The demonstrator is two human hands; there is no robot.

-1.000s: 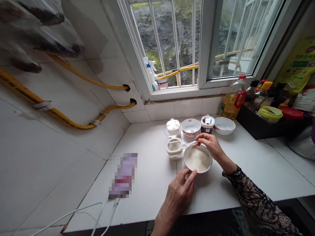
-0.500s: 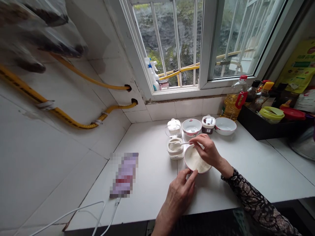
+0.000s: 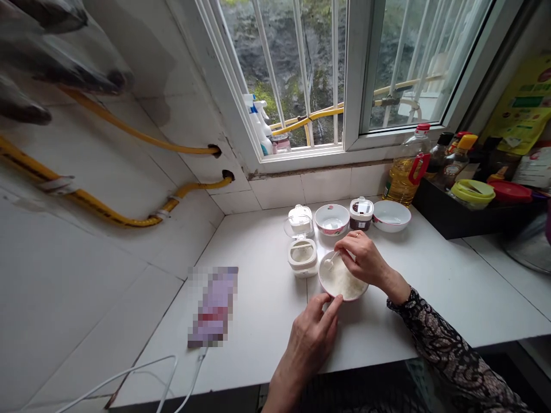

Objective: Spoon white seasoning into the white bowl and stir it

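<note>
Thumb and fingers of my left hand (image 3: 313,330) grip the near rim of a small white bowl (image 3: 323,281) with a pink edge. Whitish powder or fine grains (image 3: 345,281) cover the bowl's bottom. My right hand (image 3: 365,259) is closed on the handle of a small white spoon (image 3: 329,263). The spoon's head is inside the bowl at the left, over the powder. Just left of the bowl stands a cream seasoning jar (image 3: 303,270), its clear lid (image 3: 297,227) flipped up and pale contents showing. My right palm and fingers partly cover the bowl.
Behind are a white lidded jar (image 3: 300,215), a flowered bowl (image 3: 332,226), a dark-filled jar (image 3: 360,215) and a white bowl (image 3: 391,220). An oil bottle (image 3: 407,175) and a black condiment box (image 3: 445,215) stand right. A blurred purple object (image 3: 214,310) with a cable lies left.
My right hand has brought the spoon from above the open jar to inside the bowl. My left hand keeps its hold on the rim. The view has shifted slightly.
</note>
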